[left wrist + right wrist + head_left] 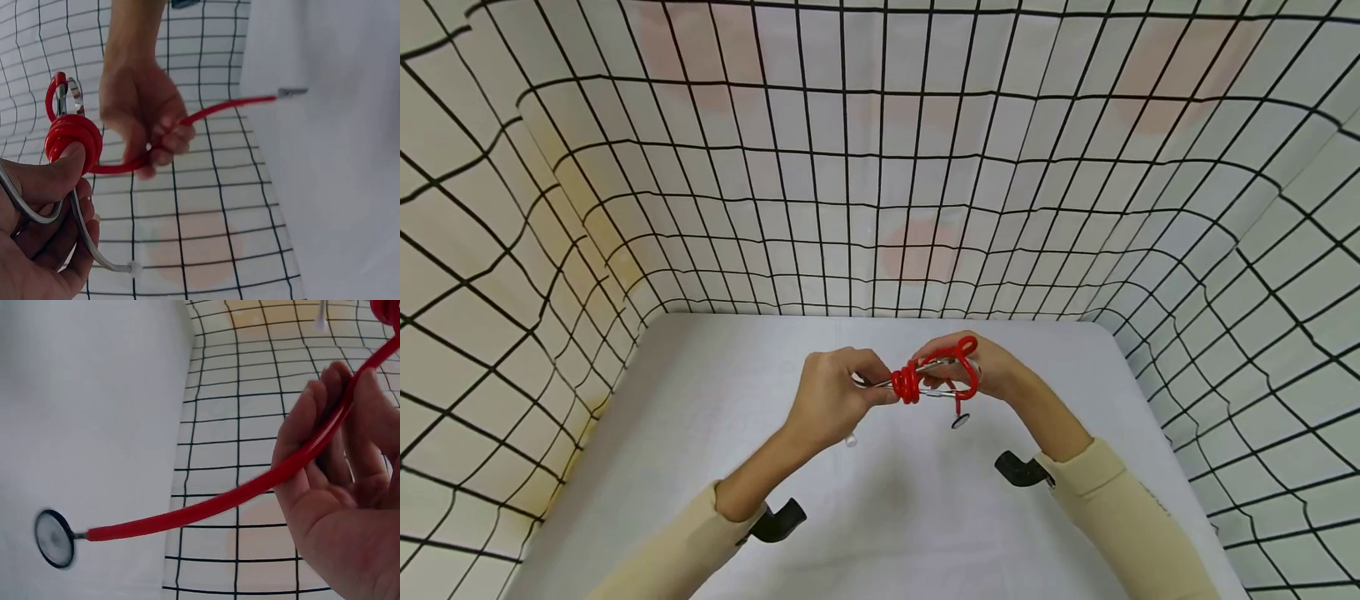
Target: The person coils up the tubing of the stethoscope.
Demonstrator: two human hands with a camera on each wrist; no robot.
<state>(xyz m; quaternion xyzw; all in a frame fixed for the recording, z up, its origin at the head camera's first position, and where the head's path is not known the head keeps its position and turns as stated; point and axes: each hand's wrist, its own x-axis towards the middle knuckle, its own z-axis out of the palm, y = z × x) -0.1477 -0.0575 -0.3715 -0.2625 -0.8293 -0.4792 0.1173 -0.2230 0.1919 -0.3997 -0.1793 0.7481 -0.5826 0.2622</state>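
A stethoscope with red tubing (906, 383) is held up between both hands above the white surface. Several turns of the tubing are wound round its metal ear tubes (94, 253). My left hand (831, 400) grips the ear tubes, its thumb lying against the coil (74, 139). A pale eartip (135, 269) shows below that hand. The right hand (331, 481) pinches the loose tubing (244, 495) just beyond the coil. From there the tube runs free to the round chestpiece (55, 539), which hangs in the air. In the head view a red loop stands out right of the coil.
A white-covered table (880, 517) lies under the hands. Black wire grid (880, 179) rises at the back and both sides, with white sheeting behind it. A black wrist mount (778, 521) sits at the left cuff, another black mount (1021, 469) at the right.
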